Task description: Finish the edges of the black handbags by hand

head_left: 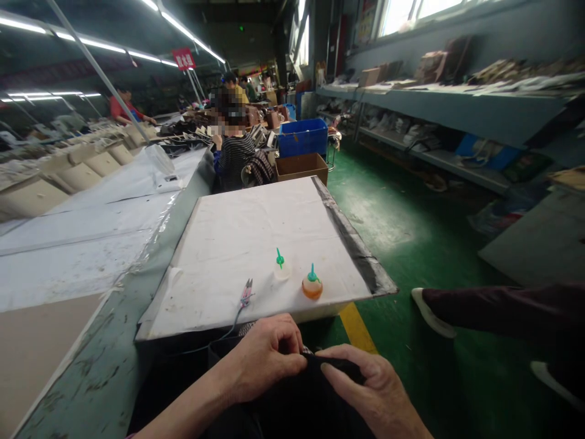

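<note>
Black fabric [292, 402] is bunched over my lap, below the near edge of the white-covered table [256, 225]. My left hand [269, 347] pinches its upper edge between thumb and fingers. Close beside it, my right hand [361, 378] grips the same edge with thumb and forefinger. Part of the fabric is hidden behind my hands and lost in shadow. On the table ahead lie pink-handled nippers [245, 295] tied to a cord. To their right stand a pale squeeze bottle [282, 271] and another squeeze bottle [312, 288] with amber liquid, both with green nozzles.
A long bench [150, 244] with beige pieces [86, 177] runs along my left. Beyond the table are a cardboard box [301, 166], a blue bin [302, 139] and a seated person in stripes [235, 158]. At right, another person's leg [479, 311] is on the green floor.
</note>
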`<state>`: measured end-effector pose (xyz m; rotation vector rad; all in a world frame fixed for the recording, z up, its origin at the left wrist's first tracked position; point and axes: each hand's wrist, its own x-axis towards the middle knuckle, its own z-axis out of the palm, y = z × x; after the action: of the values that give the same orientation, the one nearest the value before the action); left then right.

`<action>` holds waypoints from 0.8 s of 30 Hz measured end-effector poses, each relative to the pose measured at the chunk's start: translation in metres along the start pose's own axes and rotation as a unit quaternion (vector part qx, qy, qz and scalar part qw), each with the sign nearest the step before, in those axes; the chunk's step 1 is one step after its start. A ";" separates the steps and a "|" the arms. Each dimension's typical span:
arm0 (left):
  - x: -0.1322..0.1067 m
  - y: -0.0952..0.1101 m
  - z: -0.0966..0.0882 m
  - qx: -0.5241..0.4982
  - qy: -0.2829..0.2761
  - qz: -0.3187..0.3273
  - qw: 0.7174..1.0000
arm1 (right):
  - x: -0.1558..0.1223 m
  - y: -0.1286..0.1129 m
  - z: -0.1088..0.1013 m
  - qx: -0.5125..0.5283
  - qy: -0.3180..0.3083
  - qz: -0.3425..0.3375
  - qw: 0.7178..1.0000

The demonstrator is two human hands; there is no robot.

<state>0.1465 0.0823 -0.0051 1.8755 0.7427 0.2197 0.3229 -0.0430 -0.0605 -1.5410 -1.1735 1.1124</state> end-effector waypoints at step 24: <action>-0.022 -0.019 -0.035 0.053 0.020 -0.041 0.998 | 0.010 -0.023 -0.006 0.024 -0.094 0.070 0.993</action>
<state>0.1051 0.1005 -0.0027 1.9407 0.8712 0.1681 0.3256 -0.0297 -0.0381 -1.5257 -1.1677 1.3950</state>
